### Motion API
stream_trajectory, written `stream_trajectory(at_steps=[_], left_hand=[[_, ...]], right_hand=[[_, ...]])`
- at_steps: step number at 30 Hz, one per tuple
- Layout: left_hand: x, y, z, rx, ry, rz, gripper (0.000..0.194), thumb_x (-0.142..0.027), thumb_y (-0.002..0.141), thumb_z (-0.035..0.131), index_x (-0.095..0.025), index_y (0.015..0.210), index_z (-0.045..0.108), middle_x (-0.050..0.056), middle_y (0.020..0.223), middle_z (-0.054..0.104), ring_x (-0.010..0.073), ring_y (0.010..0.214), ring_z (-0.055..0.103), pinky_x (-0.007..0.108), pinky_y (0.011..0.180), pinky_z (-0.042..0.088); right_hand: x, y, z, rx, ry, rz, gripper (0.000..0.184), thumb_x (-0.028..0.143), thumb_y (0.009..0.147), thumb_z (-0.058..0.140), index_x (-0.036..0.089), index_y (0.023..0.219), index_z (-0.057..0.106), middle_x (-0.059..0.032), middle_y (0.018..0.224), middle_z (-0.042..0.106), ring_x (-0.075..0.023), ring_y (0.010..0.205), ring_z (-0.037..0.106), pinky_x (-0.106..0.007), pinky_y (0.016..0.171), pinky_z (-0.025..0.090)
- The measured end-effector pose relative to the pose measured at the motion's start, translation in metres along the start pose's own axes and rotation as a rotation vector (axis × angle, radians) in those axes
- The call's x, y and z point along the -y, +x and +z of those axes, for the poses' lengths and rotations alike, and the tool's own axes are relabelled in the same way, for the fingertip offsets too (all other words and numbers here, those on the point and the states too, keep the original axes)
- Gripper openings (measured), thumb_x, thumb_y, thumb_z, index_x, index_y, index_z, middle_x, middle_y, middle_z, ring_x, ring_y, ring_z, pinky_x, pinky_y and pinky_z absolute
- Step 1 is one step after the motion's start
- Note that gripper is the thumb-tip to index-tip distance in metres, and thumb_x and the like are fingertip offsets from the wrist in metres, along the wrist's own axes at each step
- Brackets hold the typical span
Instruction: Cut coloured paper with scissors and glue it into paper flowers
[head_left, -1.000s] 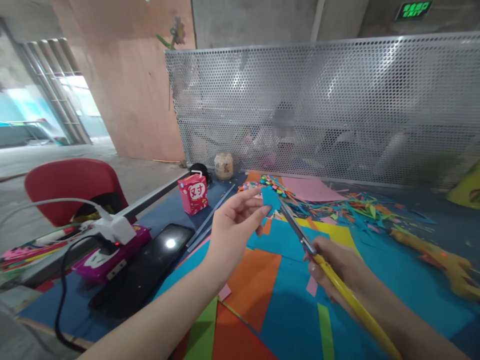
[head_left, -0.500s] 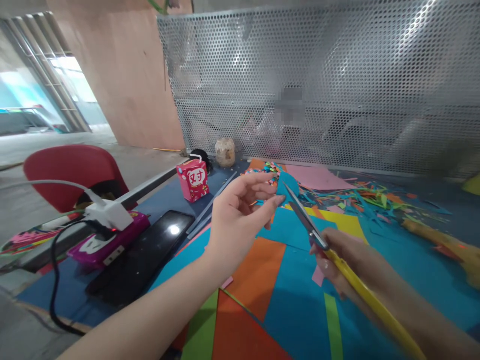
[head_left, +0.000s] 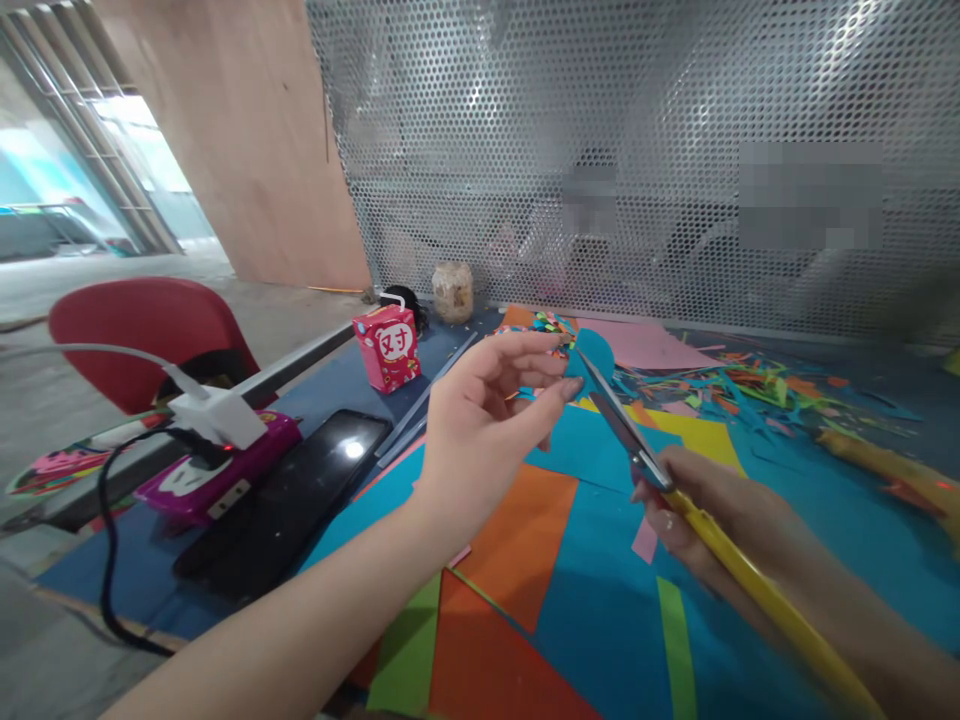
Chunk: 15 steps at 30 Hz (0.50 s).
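Between the thumb and fingers of my left hand (head_left: pixel 491 400) is a small blue piece of paper (head_left: pixel 598 350) with a rounded edge, held up over the table. My right hand (head_left: pixel 720 510) grips a pair of scissors (head_left: pixel 637 455) with yellow handles and metal blades. The blades point up and to the left, their tips at the blue piece. Beneath both hands lie sheets of coloured paper: an orange sheet (head_left: pixel 525 540), a large blue sheet (head_left: pixel 600 590) and a yellow sheet (head_left: pixel 712 440). A green strip (head_left: pixel 676 640) rests on the blue.
Paper scraps (head_left: pixel 757 390) and a pink sheet (head_left: pixel 645 345) lie at the back, before a perforated metal panel (head_left: pixel 510 120). On the left are a red drink box (head_left: pixel 388 350), a black phone (head_left: pixel 292 500), a purple power strip (head_left: pixel 217 480) and a red chair (head_left: pixel 150 335).
In the view, the blue piece and the scissors have shifted slightly right. The scissor tips stay by the piece, and both hands keep their grip.
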<state>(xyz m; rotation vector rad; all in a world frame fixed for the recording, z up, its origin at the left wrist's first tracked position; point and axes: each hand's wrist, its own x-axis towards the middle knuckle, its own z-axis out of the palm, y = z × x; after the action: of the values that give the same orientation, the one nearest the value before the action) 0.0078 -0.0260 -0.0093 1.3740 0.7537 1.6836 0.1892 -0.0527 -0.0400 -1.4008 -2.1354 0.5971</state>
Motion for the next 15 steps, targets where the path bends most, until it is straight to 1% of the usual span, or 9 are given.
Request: stream_trajectory(at_steps=[2,4,8,11,15], left_hand=[[0.001,0.0,0.0,0.001,-0.001,0.007,0.019,-0.012,0.064,0.065,-0.019,0.082,0.063,0.001,0.074,0.061,0.0124,0.061,0.058,0.017,0.036,0.043],[0.001,0.0,0.0,0.003,-0.003,0.019,0.018,-0.012,0.064,0.065,-0.019,0.081,0.062,0.001,0.073,0.061,0.0115,0.059,0.057,0.017,0.035,0.042],[0.002,0.0,0.0,0.016,0.023,0.035,0.016,-0.014,0.067,0.063,-0.018,0.082,0.06,0.001,0.077,0.06,0.0079,0.051,0.054,0.017,0.035,0.044],[0.003,0.0,-0.001,0.026,0.035,0.036,0.013,-0.017,0.069,0.062,-0.017,0.081,0.059,0.0,0.075,0.059,0.0054,0.046,0.051,0.017,0.035,0.044],[0.003,0.001,-0.001,0.041,0.023,-0.005,0.011,-0.019,0.07,0.06,-0.016,0.08,0.058,0.0,0.072,0.058,0.0063,0.046,0.051,0.018,0.035,0.045]], right_hand=[[-0.004,0.001,0.001,0.009,-0.005,-0.013,0.018,0.04,0.077,0.047,0.023,0.074,0.043,0.0017,0.059,0.049,-0.0111,0.048,0.045,-0.022,0.04,0.035],[-0.005,0.001,0.003,-0.018,0.0,-0.004,0.017,0.04,0.076,0.048,0.023,0.075,0.042,0.0023,0.058,0.048,-0.0105,0.046,0.043,-0.022,0.038,0.034],[0.002,-0.002,0.007,-0.111,0.031,0.003,0.018,0.041,0.078,0.044,0.023,0.075,0.04,0.0043,0.054,0.043,-0.0089,0.042,0.037,-0.022,0.036,0.031],[0.006,-0.003,0.008,-0.137,0.011,-0.02,0.02,0.042,0.078,0.043,0.023,0.076,0.041,0.0044,0.055,0.044,-0.0091,0.042,0.037,-0.021,0.035,0.03],[0.001,-0.001,0.006,-0.142,-0.002,-0.016,0.02,0.043,0.079,0.042,0.023,0.076,0.041,0.0038,0.056,0.046,-0.0095,0.041,0.039,-0.021,0.034,0.031]])
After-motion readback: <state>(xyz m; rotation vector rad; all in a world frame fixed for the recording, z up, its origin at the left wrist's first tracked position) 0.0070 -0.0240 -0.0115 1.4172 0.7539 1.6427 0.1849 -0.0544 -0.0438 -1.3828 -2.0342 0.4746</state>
